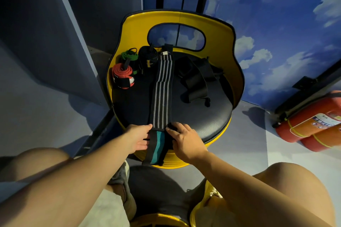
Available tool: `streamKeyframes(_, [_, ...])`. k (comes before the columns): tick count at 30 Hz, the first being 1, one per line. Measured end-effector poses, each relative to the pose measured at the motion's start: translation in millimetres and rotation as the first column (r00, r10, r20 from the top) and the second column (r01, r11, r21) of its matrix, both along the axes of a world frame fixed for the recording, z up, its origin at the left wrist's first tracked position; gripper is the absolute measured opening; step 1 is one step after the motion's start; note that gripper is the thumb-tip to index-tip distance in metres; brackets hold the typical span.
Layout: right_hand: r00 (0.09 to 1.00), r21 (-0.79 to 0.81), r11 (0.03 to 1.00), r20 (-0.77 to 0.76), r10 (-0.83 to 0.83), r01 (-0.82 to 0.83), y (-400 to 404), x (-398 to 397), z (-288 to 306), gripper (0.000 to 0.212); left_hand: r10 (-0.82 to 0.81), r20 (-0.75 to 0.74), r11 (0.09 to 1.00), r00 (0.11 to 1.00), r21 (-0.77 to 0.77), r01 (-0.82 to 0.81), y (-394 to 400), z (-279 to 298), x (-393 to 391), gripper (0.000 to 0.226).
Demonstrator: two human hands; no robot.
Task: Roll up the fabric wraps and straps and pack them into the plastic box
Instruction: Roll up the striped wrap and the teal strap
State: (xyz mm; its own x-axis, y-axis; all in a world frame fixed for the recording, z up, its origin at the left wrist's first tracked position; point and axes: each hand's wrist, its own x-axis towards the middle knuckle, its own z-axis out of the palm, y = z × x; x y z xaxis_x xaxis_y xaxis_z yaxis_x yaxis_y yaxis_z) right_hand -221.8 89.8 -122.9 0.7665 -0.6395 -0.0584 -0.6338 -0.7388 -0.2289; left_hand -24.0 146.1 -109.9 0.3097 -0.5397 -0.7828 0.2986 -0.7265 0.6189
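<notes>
Striped wrap (162, 86) lies flat and straight down the middle of the black chair seat (203, 121), far end at 12 o'clock near the backrest, near end hanging over the seat's front edge at 6, showing a teal patch (158, 145). Laid out flat like this it looks set up for rolling from the near end.

Left hand (137, 139) sits at the wrap's 9 o'clock edge, fingers extended and resting on the fabric, not curled round it. Right hand (182, 139) is at the 3 o'clock edge, fingers bent down onto the black edge strip; looks like a pinch on the wrap. Both pin the end so the first turn starts square, I'd guess.

At 10–11 o'clock on the seat: red-and-black roll (122, 75), green roll (130, 56), black roll (147, 57), already rolled and parked clear of the work lane. At 2 o'clock, loose black straps (197, 77), not yet rolled.

Plastic box: not in view, so nothing packed that I can see. Yellow chair shell (237, 72) surrounds the seat. Red canisters (310, 125) on the floor at 3 o'clock.
</notes>
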Motion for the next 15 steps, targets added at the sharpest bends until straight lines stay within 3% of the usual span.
streamKeyframes(4, [0.998, -0.041, 0.997, -0.024, 0.061, -0.062, -5.2, -2.0, -5.9, 0.057, 0.044, -0.011, 0.999, 0.999, 0.02, -0.043, -7.3, -4.7, 0.8, 0.03])
streamKeyframes(8, [0.996, -0.073, 0.994, -0.005, 0.085, -0.085, -11.1, -3.7, -11.4, 0.062, 0.07, 0.045, 0.996, 0.996, 0.044, -0.072, -14.4, -14.4, 2.7, 0.041])
streamKeyframes(15, [0.985, -0.041, 0.996, 0.152, 0.081, -0.076, -18.1, -2.1, -19.2, 0.043, 0.045, 0.061, 0.996, 0.997, 0.076, -0.049, -13.9, -6.7, 3.0, 0.035])
